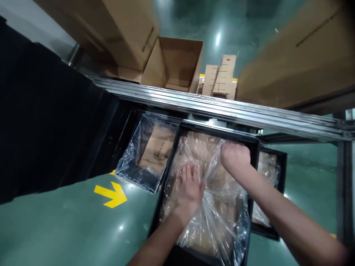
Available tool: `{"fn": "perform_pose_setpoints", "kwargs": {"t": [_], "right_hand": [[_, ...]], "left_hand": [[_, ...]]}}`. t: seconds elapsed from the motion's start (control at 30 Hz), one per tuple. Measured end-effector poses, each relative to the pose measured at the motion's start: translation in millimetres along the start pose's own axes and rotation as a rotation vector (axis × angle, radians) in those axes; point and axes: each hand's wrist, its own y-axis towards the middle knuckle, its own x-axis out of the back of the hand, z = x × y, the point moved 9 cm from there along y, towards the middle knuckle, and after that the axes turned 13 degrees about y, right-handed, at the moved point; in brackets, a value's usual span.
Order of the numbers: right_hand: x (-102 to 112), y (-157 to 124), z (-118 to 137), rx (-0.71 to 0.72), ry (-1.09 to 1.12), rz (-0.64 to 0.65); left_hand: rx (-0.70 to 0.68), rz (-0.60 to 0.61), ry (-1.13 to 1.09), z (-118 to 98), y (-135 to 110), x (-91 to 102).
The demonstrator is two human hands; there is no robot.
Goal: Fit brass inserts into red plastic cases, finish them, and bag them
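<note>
Well, from where I stand, the film [213, 218] looks like the touchy part. It lies crumpled over cardboard [201, 139] in the middle crate [171, 159] of 3, just on the near side of a metal rail [222, 106]. The left hand [190, 188] is laid on it palm down, fingers straight and slightly apart, gripping nothing. The right hand [235, 157] is balled into a fist by the far right corner, fingers curled in, seemingly around a bunch of film; how much is caught inside I can't make out. A fold stretches from that fist towards a gathered spot just beside the left hand, and creases fan out from there.

My worry would be a tear. With 1 hand flat on the sheet and 1 clenched on it, a hard tug could split the plastic along a crease. If the left palm came off while the fist pulled, the sheet might slide and drag the cardboard askew. A slack grip could let the bunch slip free instead. The right knuckles are also close to the crate's rim, so a sudden jerk could knock them there or on the rail beyond. And the left crate [144, 181], holding a carton [156, 147], is right beside the middle crate; a sideways shove might bump it.
</note>
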Motion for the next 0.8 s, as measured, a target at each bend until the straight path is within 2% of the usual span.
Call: {"fn": "perform_pose_setpoints", "kwargs": {"t": [0.07, 0.13, 0.23, 0.3, 0.4, 0.47, 0.53, 0.63, 0.67, 0.7, 0.73, 0.8], "right_hand": [[2.4, 9.7, 45.9, 0.093, 0.010, -0.039], [-7.5, 26.2, 88.8, 0.169, 0.023, -0.031], [-31.2, 54.1, 129.6, 0.205, 0.020, 0.028], [-41.2, 69.1, 142.6, 0.193, 0.019, 0.061], [-40.7, 78.6, 154.9, 0.169, 0.058, 0.085], [-33.0, 70.8, 159.8, 0.154, 0.113, 0.071], [-26.3, 47.9, 156.8, 0.143, 0.166, 0.038], [-24.2, -16.2, 125.9, 0.175, 0.325, -0.129], [-19.1, -46.7, 104.4, 0.224, 0.519, -0.298], [-21.9, -78.5, 71.1, 0.207, 0.686, -0.441], [-33.7, -109.3, 27.8, 0.096, 0.790, -0.548], [-71.8, -170.5, -69.8, -0.260, 0.847, -0.687]], "left_hand": [[-0.004, 0.035, -0.003, -6.6, -21.1, -24.2], [0.009, 0.039, -0.018, -12.5, -30.8, -43.5], [0.040, 0.025, -0.041, -17.2, -31.8, -59.9], [0.044, 0.016, -0.052, -18.5, -30.0, -64.6], [0.028, 0.005, -0.065, -17.9, -28.8, -68.3], [0.011, 0.000, -0.076, -16.6, -28.2, -70.7], [-0.005, -0.003, -0.092, -15.3, -26.4, -73.3], [-0.036, -0.006, -0.121, -15.6, -20.5, -75.3], [-0.047, -0.010, -0.131, -16.1, -18.1, -74.8], [-0.058, -0.018, -0.141, -16.7, -15.7, -73.6], [-0.067, -0.026, -0.149, -17.5, -13.5, -71.9], [-0.079, -0.039, -0.162, -19.4, -10.0, -68.0]]}}
